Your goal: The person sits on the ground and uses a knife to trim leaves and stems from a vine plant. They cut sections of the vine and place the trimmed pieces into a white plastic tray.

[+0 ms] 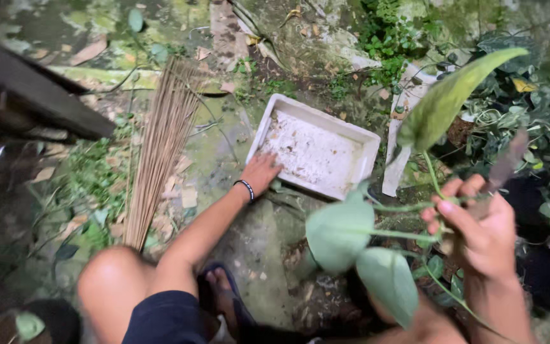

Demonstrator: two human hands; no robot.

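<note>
Left hand (261, 172) stretched forward, palm down, fingers spread. Right hand (477, 226) raised, fingers closed in grip.

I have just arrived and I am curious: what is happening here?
A person crouches on mossy ground. The left hand rests on the near corner of a white tray. The right hand grips several plant stems with large green leaves. A stick broom lies to the left.

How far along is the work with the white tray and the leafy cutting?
Done: the right hand grips a leafy cutting by its stems. In hand: the left hand rests on the white tray rim. Left: the tray holds only soil specks, no plant.
</note>
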